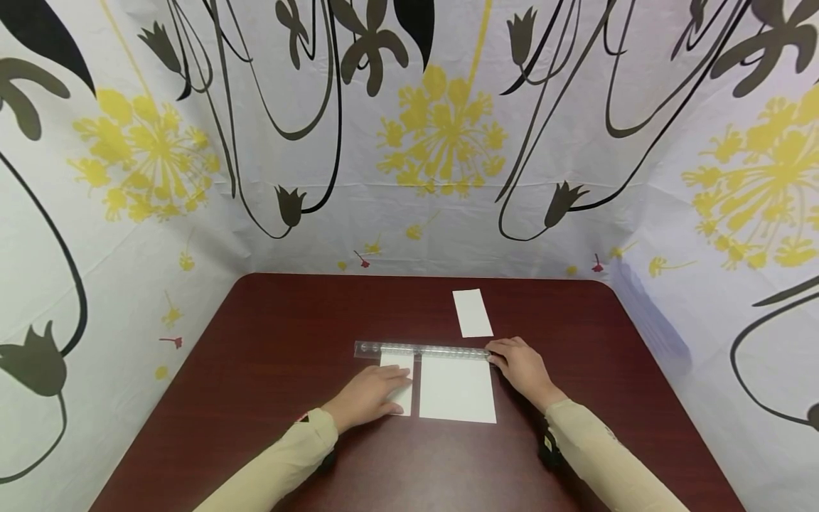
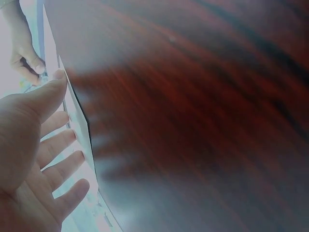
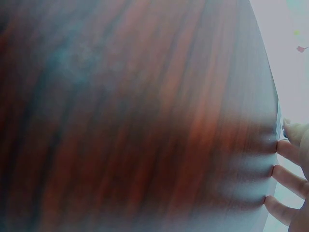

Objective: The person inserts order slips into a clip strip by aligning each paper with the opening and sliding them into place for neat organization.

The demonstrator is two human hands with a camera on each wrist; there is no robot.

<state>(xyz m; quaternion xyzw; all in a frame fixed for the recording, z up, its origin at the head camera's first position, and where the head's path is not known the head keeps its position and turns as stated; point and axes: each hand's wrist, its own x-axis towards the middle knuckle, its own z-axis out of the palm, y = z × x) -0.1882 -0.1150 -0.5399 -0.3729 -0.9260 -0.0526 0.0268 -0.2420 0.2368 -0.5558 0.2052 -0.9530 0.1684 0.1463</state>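
A narrow strip of white paper (image 1: pixel 396 360) lies on the table beside a wider white sheet (image 1: pixel 457 390), a thin gap of dark wood between them. Along their far edges runs a clear plastic ruler (image 1: pixel 448 351), overlapping both. My left hand (image 1: pixel 367 397) rests flat on the narrow strip; its fingers look extended and spread in the left wrist view. At the ruler's right end, my right hand (image 1: pixel 525 368) pinches it between thumb and fingers. The right wrist view shows that hand's other fingertips (image 3: pixel 269 199) touching the tabletop near the ruler's end (image 3: pixel 279 121).
Another small white paper rectangle (image 1: pixel 473 313) lies beyond the ruler, toward the table's far edge. The dark red-brown table (image 1: pixel 288 320) has rounded far corners. A white cloth (image 1: pixel 256 178) with yellow and grey flower prints hangs around it.
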